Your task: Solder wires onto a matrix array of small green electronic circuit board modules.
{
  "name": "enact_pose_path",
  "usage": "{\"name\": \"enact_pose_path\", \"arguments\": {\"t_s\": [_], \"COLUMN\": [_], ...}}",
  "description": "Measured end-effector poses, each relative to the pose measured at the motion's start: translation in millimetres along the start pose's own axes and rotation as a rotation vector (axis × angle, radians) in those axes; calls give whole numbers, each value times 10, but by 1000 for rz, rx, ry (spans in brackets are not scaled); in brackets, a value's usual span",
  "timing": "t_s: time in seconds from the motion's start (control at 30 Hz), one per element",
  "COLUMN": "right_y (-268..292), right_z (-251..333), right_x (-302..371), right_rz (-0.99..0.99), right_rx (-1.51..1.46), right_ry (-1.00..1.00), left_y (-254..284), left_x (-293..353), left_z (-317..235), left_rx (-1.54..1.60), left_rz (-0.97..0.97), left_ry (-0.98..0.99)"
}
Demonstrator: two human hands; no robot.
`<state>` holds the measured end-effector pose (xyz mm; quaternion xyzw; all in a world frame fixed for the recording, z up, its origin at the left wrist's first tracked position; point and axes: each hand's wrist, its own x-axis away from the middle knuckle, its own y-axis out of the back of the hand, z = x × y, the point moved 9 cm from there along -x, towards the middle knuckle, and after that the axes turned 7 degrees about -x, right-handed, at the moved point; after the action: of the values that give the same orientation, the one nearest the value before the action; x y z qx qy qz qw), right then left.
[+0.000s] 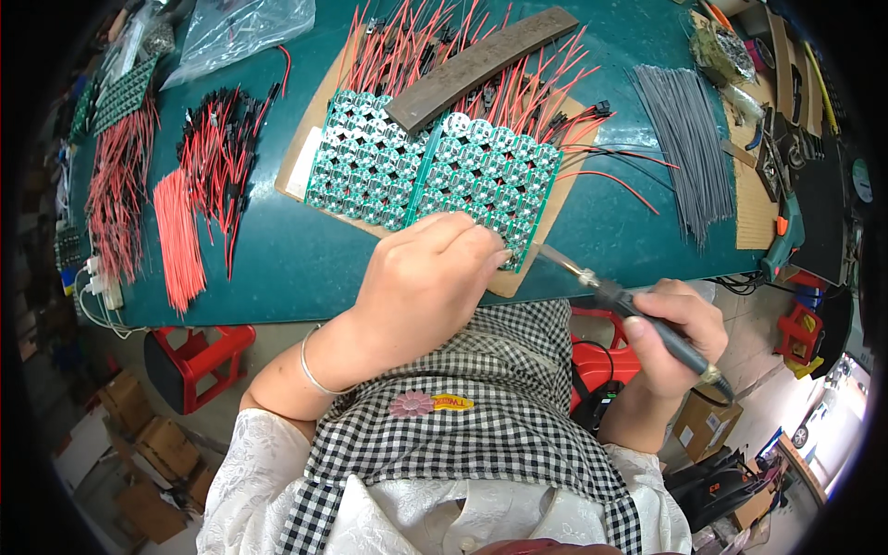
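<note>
- Beneath the curled left hand (432,264): boards (490,171); whether its pinched fingertips grip anything, I cannot tell.
- In the right hand (683,331), gripped: an iron (680,349), tip near the boards.

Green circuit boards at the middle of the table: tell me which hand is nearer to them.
Left. The left hand is over the lower edge of the green circuit boards; the right hand is apart from them, lower right, holding the soldering iron.

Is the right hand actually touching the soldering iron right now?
Touching. The head view shows the right hand gripping the soldering iron by its dark handle, thumb on one side and fingers on the other.
</note>
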<state>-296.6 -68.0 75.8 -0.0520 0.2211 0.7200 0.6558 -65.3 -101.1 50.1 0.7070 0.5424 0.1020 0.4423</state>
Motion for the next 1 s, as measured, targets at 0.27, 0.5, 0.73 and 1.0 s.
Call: {"name": "enact_pose_path", "arguments": {"t_s": [0.27, 0.5, 0.73, 1.0], "right_y": [140, 30, -68, -115], "right_z": [-68, -67, 5, 132], "right_x": [28, -40, -129, -187], "right_rz": [-132, -120, -48, -19], "right_rx": [-74, -9, 104, 163], "right_ry": [-37, -83, -67, -32], "left_y": [122, 14, -34, -73], "left_x": [-90, -133, -126, -141], "left_z": [17, 19, 46, 42], "left_rx": [48, 21, -31, -77], "left_rz": [-63, -53, -32, -1], "left_ry": [16, 12, 10, 2]}}
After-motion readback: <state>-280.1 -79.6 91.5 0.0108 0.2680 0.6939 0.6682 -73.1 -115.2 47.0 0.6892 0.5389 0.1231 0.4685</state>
